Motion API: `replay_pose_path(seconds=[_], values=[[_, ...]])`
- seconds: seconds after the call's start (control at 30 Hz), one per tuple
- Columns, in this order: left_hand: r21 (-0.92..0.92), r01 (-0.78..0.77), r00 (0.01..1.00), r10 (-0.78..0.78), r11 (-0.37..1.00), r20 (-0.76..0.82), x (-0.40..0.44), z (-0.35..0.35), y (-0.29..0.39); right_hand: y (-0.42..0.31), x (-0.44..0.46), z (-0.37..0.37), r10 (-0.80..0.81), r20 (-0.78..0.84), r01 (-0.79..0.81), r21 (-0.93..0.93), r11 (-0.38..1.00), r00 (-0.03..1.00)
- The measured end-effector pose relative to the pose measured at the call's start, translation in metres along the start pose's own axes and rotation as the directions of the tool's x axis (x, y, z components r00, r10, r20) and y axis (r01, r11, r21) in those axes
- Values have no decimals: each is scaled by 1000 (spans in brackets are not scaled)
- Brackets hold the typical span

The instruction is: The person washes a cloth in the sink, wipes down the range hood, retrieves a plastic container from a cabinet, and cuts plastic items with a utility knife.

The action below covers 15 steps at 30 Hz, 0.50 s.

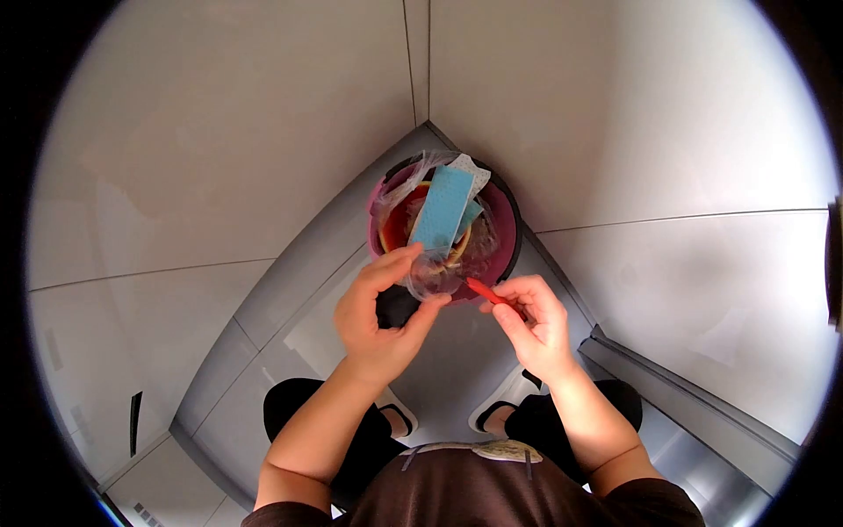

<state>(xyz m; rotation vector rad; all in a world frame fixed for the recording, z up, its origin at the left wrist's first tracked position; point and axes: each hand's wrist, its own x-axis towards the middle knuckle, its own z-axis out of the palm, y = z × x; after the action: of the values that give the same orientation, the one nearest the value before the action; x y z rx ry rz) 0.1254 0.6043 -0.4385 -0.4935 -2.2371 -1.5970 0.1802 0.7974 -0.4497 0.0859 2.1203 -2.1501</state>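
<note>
My left hand (379, 303) grips a clear, round plastic cup-like piece (432, 279) between thumb and fingers, over the near rim of a pink bin (507, 230). Just to the right, my right hand (534, 321) pinches a slim red tool (485, 290) whose tip points at the clear plastic piece. What kind of tool it is, I cannot make out. Beyond my left fingertips, a flat light-blue rectangular piece (444, 206) lies on top of the bin's contents. Crumpled clear plastic (406, 189) and a red, yellow-rimmed round thing (397, 220) show beside it.
The bin has a dark rim and stands in a corner between two pale tiled walls (246, 140) (667, 132). Grey floor tiles (457, 360) lie under it. My feet in light slippers (502, 395) are close on the near side. A metal track (694, 395) runs along the right.
</note>
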Motion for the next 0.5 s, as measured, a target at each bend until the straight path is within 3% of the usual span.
replay_pose_path(seconds=[0.3,0.37,0.5], values=[[-24,93,996,-93,995,2,-2,0,4,2,2,-2,-24,7,24,-31,999,1000],[-43,132,990,-130,990,57,-3,-1,3,6,4,-3,-94,-39,92,-52,994,995],[-69,136,990,-133,988,48,-3,-2,5,2,1,-5,-27,3,27,-59,998,1000]])
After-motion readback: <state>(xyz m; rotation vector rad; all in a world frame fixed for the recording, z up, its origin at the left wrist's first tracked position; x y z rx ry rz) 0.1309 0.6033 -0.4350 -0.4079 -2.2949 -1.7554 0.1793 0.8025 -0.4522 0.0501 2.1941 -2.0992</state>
